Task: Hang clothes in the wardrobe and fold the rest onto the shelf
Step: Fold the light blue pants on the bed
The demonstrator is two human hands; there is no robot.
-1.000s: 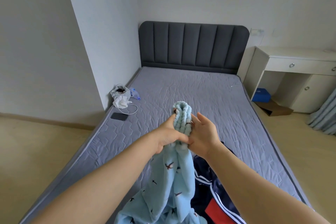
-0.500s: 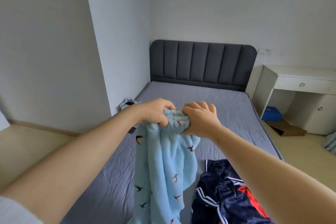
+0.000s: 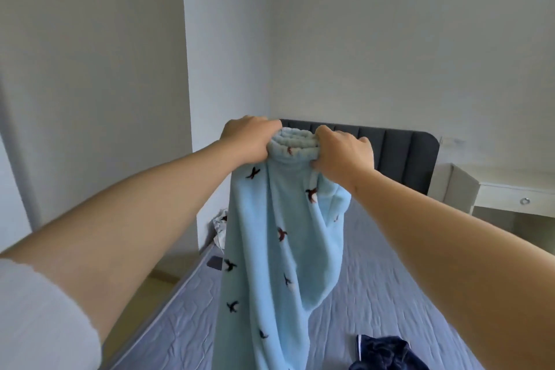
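While both arms reach fwd at chest height, the left hand (image 3: 246, 138) and right hand (image 3: 342, 153) each grip one side of the waistband (image 3: 292, 143) of the light-blue fleece garment (image 3: 279, 249), fingers curled over the top, thumbs underneath. The band is bunched btwn the fists into thick, ribbed, elastic-looking ridges. Below it the fabric hangs in long soft folds over the bed (image 3: 390, 294), plush and matte, dotted w/ small dark bird-shaped prints; one rounded lobe bulges out on the right side. Lower end runs out of frame, so can't tell if it touches the mattress.

Mattress cover is grey-lavender, quilted, w/ shallow wrinkles. At the far end stands a dark grey headboard (image 3: 399, 147), padded in vertical channels, corner rounded. A navy garment (image 3: 387, 354), shiny and crumpled w/ a white stripe edge, lies on the bed near the bottom right. Left edge of the bed: a flat dark phone (image 3: 214, 263) and a crumpled white bag (image 3: 220, 225) by the wall. A white desk (image 3: 510, 189) w/ a round metal drawer knob (image 3: 524, 201) sits right of the headboard. A pale sleeve (image 3: 36, 324) covers the left upper arm.
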